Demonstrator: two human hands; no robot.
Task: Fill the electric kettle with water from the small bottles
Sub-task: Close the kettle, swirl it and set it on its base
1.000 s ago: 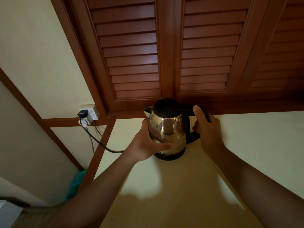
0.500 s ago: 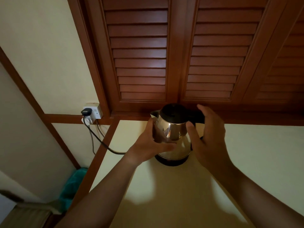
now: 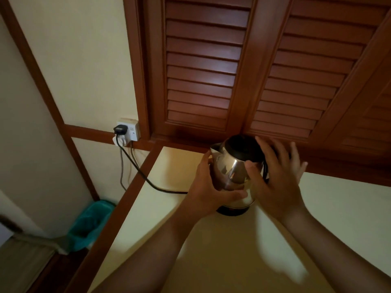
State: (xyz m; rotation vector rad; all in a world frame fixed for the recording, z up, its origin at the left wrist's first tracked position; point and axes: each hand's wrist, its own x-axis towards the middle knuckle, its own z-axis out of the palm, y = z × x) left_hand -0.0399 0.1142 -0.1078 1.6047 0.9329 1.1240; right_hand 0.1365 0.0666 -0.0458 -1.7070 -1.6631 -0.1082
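The left hand curls round the side of the kettle, thumb across its front. The right hand is spread, fingers straight, at the handle side, thumb touching the metal.

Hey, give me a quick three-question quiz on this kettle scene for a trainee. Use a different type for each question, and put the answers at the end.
1. True or false: the right hand holds a small bottle.
2. Pick one. The left hand is: A) curled round the steel body of the kettle; B) flat on the counter; C) lifting the lid.
3. Fill the gap: the black cord is plugged into the wall ______.

Key: 1 false, its fingers are spread beside the kettle and hold nothing; 2 A; 3 socket.
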